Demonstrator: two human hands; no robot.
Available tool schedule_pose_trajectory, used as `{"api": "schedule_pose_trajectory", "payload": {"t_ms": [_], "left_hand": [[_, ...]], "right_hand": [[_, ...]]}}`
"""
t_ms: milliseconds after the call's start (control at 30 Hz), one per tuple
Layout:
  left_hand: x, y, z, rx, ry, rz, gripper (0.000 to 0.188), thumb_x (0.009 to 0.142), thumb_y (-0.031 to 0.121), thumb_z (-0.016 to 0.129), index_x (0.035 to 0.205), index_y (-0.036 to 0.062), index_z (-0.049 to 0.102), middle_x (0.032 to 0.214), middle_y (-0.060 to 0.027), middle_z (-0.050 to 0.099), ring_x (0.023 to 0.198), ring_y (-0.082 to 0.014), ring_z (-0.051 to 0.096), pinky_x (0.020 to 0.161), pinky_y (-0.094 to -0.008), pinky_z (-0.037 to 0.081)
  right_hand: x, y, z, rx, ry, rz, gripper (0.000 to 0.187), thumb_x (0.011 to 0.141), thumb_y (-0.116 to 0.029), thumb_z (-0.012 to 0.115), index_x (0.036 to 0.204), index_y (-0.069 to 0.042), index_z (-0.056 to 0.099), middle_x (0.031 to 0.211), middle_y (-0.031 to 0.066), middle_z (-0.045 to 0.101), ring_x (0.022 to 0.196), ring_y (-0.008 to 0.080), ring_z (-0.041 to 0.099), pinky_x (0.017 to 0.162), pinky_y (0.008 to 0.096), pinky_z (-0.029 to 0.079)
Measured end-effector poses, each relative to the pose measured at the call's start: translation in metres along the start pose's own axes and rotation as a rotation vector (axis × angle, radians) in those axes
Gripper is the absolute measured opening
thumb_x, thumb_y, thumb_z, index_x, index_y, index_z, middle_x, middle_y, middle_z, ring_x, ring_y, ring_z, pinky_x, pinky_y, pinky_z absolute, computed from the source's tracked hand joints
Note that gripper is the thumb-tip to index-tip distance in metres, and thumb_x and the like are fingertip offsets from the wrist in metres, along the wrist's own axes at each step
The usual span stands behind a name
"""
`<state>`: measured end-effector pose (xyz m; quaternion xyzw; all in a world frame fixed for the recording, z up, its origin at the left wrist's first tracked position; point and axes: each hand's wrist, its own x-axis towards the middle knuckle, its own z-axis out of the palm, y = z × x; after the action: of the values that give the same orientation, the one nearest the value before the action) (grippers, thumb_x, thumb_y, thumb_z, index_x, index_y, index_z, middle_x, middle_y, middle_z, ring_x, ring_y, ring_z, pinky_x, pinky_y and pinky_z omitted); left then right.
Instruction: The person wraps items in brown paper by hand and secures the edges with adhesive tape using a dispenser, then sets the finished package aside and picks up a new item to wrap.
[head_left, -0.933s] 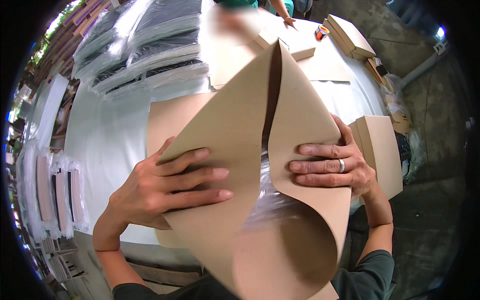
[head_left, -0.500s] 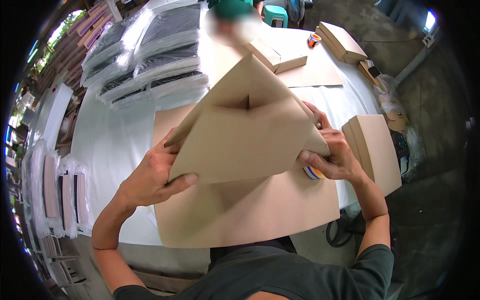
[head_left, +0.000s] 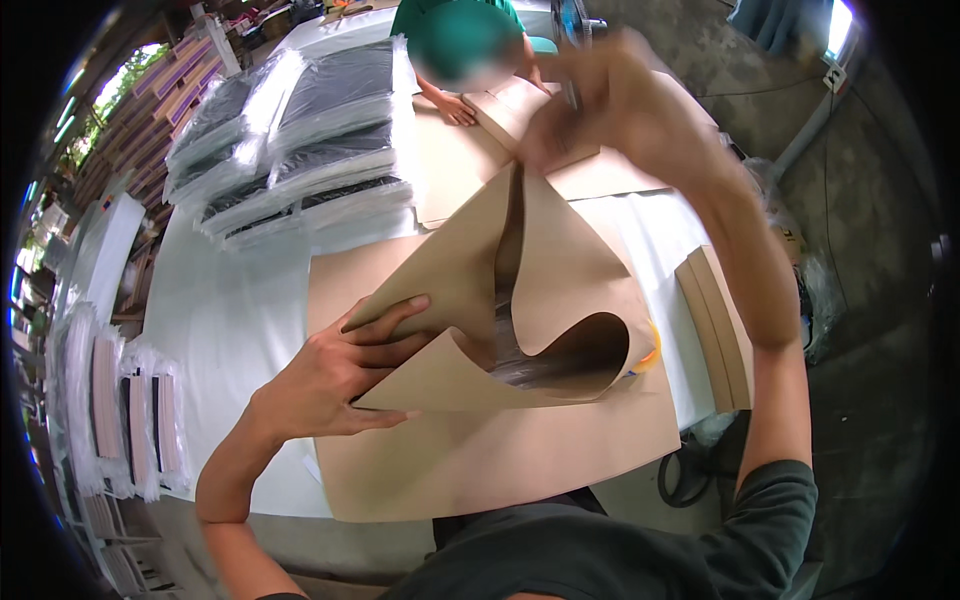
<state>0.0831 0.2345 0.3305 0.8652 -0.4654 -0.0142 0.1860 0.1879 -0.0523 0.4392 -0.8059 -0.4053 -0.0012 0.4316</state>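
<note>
A folded brown paper sheet (head_left: 430, 280) stands in front of me with its flaps parted. Through the gap shows shiny clear plastic (head_left: 540, 372) inside. My left hand (head_left: 340, 375) grips the left corner, some fingers spread over the paper and the thumb below. My right hand (head_left: 620, 115) is raised over the far peak of the folded paper; it is smeared by motion, and whether its fingers pinch the tip cannot be told. Beneath lies a larger flat brown sheet (head_left: 480, 465). A roll of tape (head_left: 648, 350) peeks out behind the right flap, mostly hidden.
Plastic-wrapped dark panels (head_left: 330, 120) are stacked at the far left of the white table (head_left: 220, 330). Brown-wrapped packages (head_left: 715, 330) stand on the right. Across the table a co-worker in green (head_left: 465, 45) rests a hand by brown paper. More wrapped boards (head_left: 135, 410) stand at left.
My right hand has left the paper's right edge and risen to its far peak. The folds have come apart, baring the plastic inside. My left hand stays at the left corner.
</note>
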Motion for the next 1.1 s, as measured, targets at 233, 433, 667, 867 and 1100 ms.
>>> {"api": "schedule_pose_trajectory", "payload": {"t_ms": [233,433,667,867,1100], "left_hand": [[-0.014,-0.013,0.024,0.143,0.252,0.018,0.044,0.074,0.038,0.071,0.108,0.0097,0.071,0.126,-0.0009,0.061,0.136,-0.026,0.038,0.112,-0.0534,0.029],[-0.012,-0.026,0.064,-0.113,0.714,-0.099,0.039,0.081,0.039,0.066,0.106,0.0103,0.073,0.12,0.0004,0.065,0.135,-0.039,0.036,0.109,-0.0467,0.037],[-0.008,-0.025,0.05,-0.245,0.659,-0.101,0.032,0.082,0.029,0.069,0.108,0.0104,0.072,0.121,-0.0011,0.064,0.139,-0.0373,0.029,0.106,-0.0445,0.041],[-0.017,-0.035,0.052,-0.254,0.618,-0.12,0.033,0.078,0.023,0.072,0.108,0.0087,0.072,0.134,-0.0076,0.055,0.138,-0.0331,0.033,0.108,-0.0429,0.036],[-0.013,-0.047,0.071,-0.565,0.676,-0.294,0.034,0.081,0.02,0.067,0.113,0.0076,0.069,0.14,-0.0088,0.049,0.141,-0.0334,0.025,0.109,-0.0441,0.034]], "right_hand": [[0.107,-0.041,0.079,-0.445,-0.608,-0.397,0.031,0.081,-0.026,0.062,0.093,0.002,0.064,0.088,0.0115,0.066,0.082,0.0221,0.065,0.072,0.0328,0.051],[0.119,-0.03,0.135,-0.714,-1.104,-0.258,0.032,0.08,-0.029,0.059,0.081,0.003,0.063,0.083,0.017,0.059,0.087,0.0322,0.06,0.081,0.0424,0.046],[0.104,-0.075,0.044,-1.16,-0.986,-0.139,0.025,0.077,-0.026,0.063,0.074,-0.001,0.062,0.079,0.0097,0.06,0.074,0.0258,0.054,0.067,0.0397,0.044],[0.068,-0.051,0.063,-0.837,-0.403,-0.855,0.018,0.076,-0.022,0.067,0.091,-0.011,0.065,0.103,0.0044,0.062,0.1,0.0219,0.057,0.083,0.0359,0.047],[0.012,-0.069,0.098,-1.189,-0.513,-0.896,0.018,0.074,-0.02,0.071,0.088,-0.011,0.065,0.092,0.0029,0.062,0.089,0.018,0.059,0.082,0.0352,0.046]]}}
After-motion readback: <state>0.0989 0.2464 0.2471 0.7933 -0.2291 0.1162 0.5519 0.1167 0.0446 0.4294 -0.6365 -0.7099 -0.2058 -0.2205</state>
